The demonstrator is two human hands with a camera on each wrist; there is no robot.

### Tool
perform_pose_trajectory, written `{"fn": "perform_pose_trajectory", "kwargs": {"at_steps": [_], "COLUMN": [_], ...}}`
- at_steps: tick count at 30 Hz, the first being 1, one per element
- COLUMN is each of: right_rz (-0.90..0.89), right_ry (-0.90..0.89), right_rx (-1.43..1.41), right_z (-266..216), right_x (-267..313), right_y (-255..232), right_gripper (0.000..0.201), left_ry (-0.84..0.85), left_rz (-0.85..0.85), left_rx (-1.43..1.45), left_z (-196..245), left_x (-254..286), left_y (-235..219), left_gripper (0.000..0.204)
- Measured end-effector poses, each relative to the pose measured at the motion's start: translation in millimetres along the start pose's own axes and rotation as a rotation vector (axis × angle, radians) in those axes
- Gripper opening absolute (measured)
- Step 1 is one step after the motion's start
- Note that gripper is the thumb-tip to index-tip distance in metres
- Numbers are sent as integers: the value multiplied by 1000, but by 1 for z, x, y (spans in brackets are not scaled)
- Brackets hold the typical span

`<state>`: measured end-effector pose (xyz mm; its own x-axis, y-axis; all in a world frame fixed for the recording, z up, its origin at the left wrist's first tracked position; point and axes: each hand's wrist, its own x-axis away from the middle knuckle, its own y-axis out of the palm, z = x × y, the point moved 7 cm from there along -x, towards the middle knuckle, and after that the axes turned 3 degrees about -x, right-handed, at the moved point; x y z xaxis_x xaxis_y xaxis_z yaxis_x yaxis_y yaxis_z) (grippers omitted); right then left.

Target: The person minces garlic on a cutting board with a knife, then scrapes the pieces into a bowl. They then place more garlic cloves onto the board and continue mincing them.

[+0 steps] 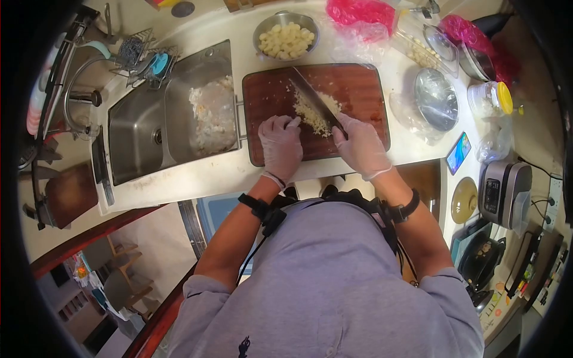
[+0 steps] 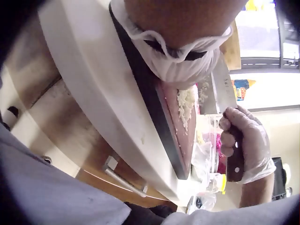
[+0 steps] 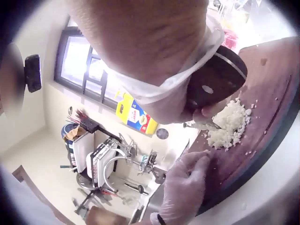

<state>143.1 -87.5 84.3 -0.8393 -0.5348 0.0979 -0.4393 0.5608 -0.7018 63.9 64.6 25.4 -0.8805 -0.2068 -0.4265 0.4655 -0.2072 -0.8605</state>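
My gloved right hand (image 1: 363,146) grips the dark riveted handle (image 2: 235,152) of a cleaver. Its broad blade (image 1: 314,98) slants up and left over a pile of minced pale food (image 1: 304,114), which looks like garlic. Beneath the pile lies a brown cutting board (image 1: 262,89), with bits scattered across it. My left hand (image 1: 280,146), also gloved, rests at the board's near left part, beside the pile, fingers loosely bent. In the right wrist view the left hand's thumb and forefinger (image 3: 202,161) come together with nothing visible between them.
Behind the board stands a metal bowl (image 1: 258,42) of pale cloves. On the left, the double sink (image 1: 136,128) contains a whitish heap of scraps (image 1: 215,116). To the right are a plastic-wrapped bowl (image 1: 437,98), a yellow-lidded jar (image 1: 489,98) and a phone (image 1: 458,153).
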Motion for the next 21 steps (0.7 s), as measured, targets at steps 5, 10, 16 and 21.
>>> {"fn": "perform_pose_trajectory", "kwargs": {"at_steps": [5,10,16,21], "right_rz": [-1,-4,8,-30], "right_ry": [-17,13,12,28], "right_rx": [71,71,52,24], "right_z": [4,6,13,15], "right_x": [3,3,1,-1], "right_y": [18,16,11,7], "right_gripper": [27,29,31,31], "left_ry": [-40,-29,65,79], "left_rz": [-1,-36,-93,-125], "left_rx": [31,83,122,44], "left_z": [-9,-3,13,21], "left_x": [4,2,-3,-7], "left_y": [-1,1,-6,0], "left_gripper": [19,20,41,45]}}
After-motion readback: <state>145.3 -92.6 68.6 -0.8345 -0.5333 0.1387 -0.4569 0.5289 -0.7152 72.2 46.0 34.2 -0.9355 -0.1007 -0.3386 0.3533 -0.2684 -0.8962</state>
